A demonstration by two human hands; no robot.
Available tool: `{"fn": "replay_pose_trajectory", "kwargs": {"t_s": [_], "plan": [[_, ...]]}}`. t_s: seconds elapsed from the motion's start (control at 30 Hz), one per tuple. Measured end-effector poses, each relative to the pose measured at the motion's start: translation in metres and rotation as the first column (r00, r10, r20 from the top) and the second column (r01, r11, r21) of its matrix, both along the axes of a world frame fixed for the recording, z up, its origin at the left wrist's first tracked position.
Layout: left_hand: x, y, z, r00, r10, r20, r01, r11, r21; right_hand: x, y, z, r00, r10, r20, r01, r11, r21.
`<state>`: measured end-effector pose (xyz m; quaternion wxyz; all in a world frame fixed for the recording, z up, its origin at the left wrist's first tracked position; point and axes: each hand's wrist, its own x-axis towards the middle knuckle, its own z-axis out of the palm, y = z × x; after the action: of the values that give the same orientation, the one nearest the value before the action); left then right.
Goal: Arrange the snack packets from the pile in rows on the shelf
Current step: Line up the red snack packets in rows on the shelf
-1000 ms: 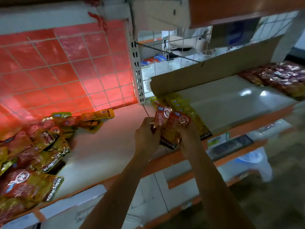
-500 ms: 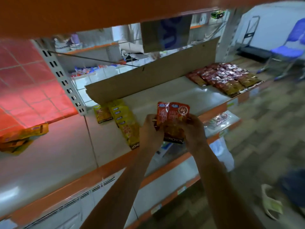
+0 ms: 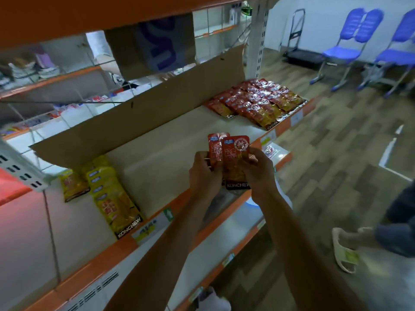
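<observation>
**A:** How many packets are in the hands?

**B:** I can count two red packets (image 3: pixel 235 158), fanned so that one overlaps the other. Their tops are up and a black KONCHEW band runs along the bottom. I cannot tell whether more are tucked behind.

**A:** Which hand has them?

**B:** Both. The left hand (image 3: pixel 205 173) curls its fingers round the left edge, and the right hand (image 3: pixel 258 172) pinches the right edge. The pair is held in the air above the near orange lip of the shelf (image 3: pixel 157 158), not touching it.

**A:** What lies on the shelf?

**B:** On the left is one row of yellow packets (image 3: pixel 112 198), overlapped like tiles and running from far to near. There are about five, and the nearest sits at the lip. Just left of that row lies a single yellow packet (image 3: pixel 73 186). At the far right end, well apart from the yellow ones, is a block of red packets (image 3: pixel 258 102) in overlapping rows. There seem to be three rows, but the packets are too crowded to count.

**A:** And at the back?

**B:** One long cardboard strip (image 3: pixel 146 113) stands along the far side of the shelf.

**A:** What is beyond the shelf?

**B:** There are at least two blue chairs (image 3: pixel 359 25) and one hand trolley (image 3: pixel 301 52) by the far wall. One foot in a pale sandal (image 3: pixel 343 250) is on the floor, near right.
</observation>
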<state>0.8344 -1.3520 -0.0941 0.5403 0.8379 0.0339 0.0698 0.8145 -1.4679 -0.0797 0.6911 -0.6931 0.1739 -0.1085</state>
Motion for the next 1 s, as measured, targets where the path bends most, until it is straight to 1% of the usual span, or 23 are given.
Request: {"fn": "replay_pose_trajectory", "kwargs": {"t_s": [0.1,0.23,0.47,0.63,0.77,0.9,1.0], "plan": [[0.025,-0.011,0.001,0.999,-0.029,0.018,0.028,0.999,0.021,0.022,-0.01,0.002,0.999,-0.039,-0.011,0.039,0.999,-0.01],[0.06,-0.021,0.003,0.998,-0.048,0.048,0.047,0.999,0.009,0.057,-0.019,0.003,0.999,-0.052,-0.006,0.052,0.998,-0.04],[0.111,-0.025,0.004,0.999,-0.031,0.043,0.032,0.999,-0.005,0.112,-0.023,0.002,0.998,-0.063,0.003,0.063,0.995,-0.079],[0.143,-0.03,0.0,0.999,0.038,-0.024,-0.038,0.999,0.003,0.144,-0.029,-0.003,1.0,-0.005,0.003,0.005,0.993,-0.117],[0.172,-0.043,-0.004,0.987,0.155,-0.045,-0.155,0.988,-0.006,0.174,-0.044,-0.003,1.0,0.025,0.014,-0.022,0.985,-0.172],[0.197,-0.059,-0.005,0.956,0.253,-0.147,-0.263,0.963,-0.054,0.205,-0.068,0.002,0.998,0.068,-0.01,-0.069,0.983,-0.169],[0.213,-0.07,-0.009,0.918,0.348,-0.189,-0.367,0.927,-0.074,0.229,-0.091,0.005,0.995,0.095,-0.003,-0.094,0.976,-0.199]]}}
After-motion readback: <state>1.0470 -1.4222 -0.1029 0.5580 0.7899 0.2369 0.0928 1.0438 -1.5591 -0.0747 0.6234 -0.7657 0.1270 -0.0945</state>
